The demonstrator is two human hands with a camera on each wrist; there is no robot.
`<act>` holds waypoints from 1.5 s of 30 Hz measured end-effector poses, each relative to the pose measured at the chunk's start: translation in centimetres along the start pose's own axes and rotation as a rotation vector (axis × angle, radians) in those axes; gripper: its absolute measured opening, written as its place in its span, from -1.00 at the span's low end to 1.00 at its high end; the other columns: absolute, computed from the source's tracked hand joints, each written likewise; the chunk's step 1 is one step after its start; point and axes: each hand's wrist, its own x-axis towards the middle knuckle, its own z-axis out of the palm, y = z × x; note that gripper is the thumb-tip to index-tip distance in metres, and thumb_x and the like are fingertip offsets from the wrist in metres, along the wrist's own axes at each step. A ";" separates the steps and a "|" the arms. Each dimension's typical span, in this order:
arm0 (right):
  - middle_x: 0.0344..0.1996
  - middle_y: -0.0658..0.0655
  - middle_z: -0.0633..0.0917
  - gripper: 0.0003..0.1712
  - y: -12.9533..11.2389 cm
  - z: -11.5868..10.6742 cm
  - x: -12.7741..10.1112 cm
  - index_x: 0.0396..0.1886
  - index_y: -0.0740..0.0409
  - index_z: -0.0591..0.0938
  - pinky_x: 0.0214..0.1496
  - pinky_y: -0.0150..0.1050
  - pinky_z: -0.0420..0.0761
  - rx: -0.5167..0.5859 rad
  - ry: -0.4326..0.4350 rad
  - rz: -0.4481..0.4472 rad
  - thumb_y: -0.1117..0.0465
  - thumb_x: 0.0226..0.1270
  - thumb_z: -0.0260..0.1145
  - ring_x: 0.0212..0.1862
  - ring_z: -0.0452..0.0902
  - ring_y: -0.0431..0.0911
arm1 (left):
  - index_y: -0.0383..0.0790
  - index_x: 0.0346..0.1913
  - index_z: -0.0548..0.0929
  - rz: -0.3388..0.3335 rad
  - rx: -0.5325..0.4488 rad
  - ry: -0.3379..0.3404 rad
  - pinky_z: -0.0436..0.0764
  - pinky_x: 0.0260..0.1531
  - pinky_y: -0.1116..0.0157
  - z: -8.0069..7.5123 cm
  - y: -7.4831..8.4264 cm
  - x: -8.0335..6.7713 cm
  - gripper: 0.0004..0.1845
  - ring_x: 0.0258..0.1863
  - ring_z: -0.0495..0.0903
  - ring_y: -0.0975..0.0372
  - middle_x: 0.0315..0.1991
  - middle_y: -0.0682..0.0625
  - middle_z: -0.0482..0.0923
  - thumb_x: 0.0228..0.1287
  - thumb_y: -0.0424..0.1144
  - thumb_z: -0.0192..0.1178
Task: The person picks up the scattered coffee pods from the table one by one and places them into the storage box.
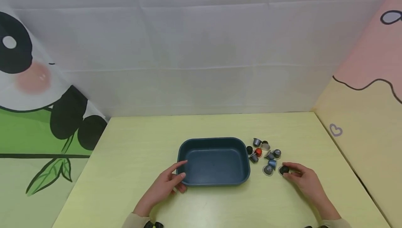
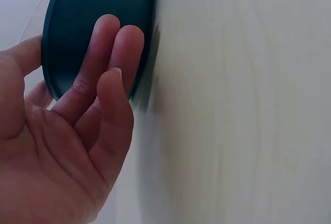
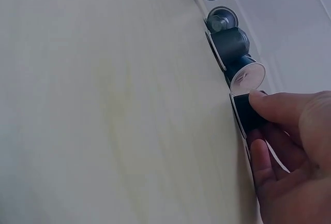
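Dark teal and matte, the shallow tray [image 1: 213, 161] sits near the middle of the pale yellow-green worktop [image 1: 141, 140], rectangular with rounded corners and a raised rim, its inside bare. The left hand [image 1: 168, 182] rests against the tray's near left corner: the thumb lies along the rim and the fingers [image 2: 111, 58] lie straight against the outer wall, so this grip is loose and apart, touching rather than clasping. Just to the right of the tray lies a small scatter of coffee capsules [image 1: 265, 153], close together, some on their sides and some on their flat rims; most are grey or silvery, one is orange-red [image 1: 258, 152] and a couple are black. The right hand [image 1: 303, 179] is at the near edge of that cluster, thumb and fingertips pinched on a black capsule [image 1: 284, 169] that stands on the worktop; from the right wrist camera the capsule [image 3: 249, 114] looks like a short dark cup with a pale rim, clamped under the thumb, with a foil-faced capsule [image 3: 247, 76] just beyond it and a grey one [image 3: 227, 45] further along. The held capsule lies apart from the tray, with the grey capsules between them. A white cloth backdrop [image 1: 201, 46] hangs behind the worktop, with a cartoon panda panel [image 1: 34, 92] on the left.
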 end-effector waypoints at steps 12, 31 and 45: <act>0.02 0.31 0.69 -0.51 -0.1 0.0 0.2 0.15 0.26 0.65 -0.27 -0.36 0.54 -0.016 0.003 0.008 0.26 0.22 0.49 -0.26 0.63 -0.26 | 0.01 0.54 0.21 0.000 0.042 0.019 0.56 -0.53 0.18 0.3 -0.2 0.1 -0.38 -0.40 0.73 0.03 -0.44 -0.09 0.71 0.52 -0.11 0.12; 0.02 0.28 0.70 -0.49 -0.1 0.2 0.1 0.16 0.21 0.67 -0.24 -0.36 0.49 -0.060 0.006 0.051 0.18 0.21 0.51 -0.25 0.62 -0.24 | -0.02 0.56 0.16 -0.017 0.049 0.022 0.54 -0.52 0.18 0.6 0.0 -0.1 -0.36 -0.36 0.72 -0.02 -0.42 -0.15 0.71 0.53 -0.12 0.10; 0.10 0.31 0.66 -0.51 -0.6 0.1 0.0 0.16 0.25 0.66 -0.13 -0.52 0.50 0.011 0.015 0.031 0.17 0.26 0.48 0.01 0.67 -0.01 | 0.03 0.56 0.17 0.005 0.027 0.020 0.58 -0.49 0.19 0.6 0.2 -0.3 -0.34 -0.39 0.73 0.08 -0.44 -0.08 0.72 0.50 -0.05 0.13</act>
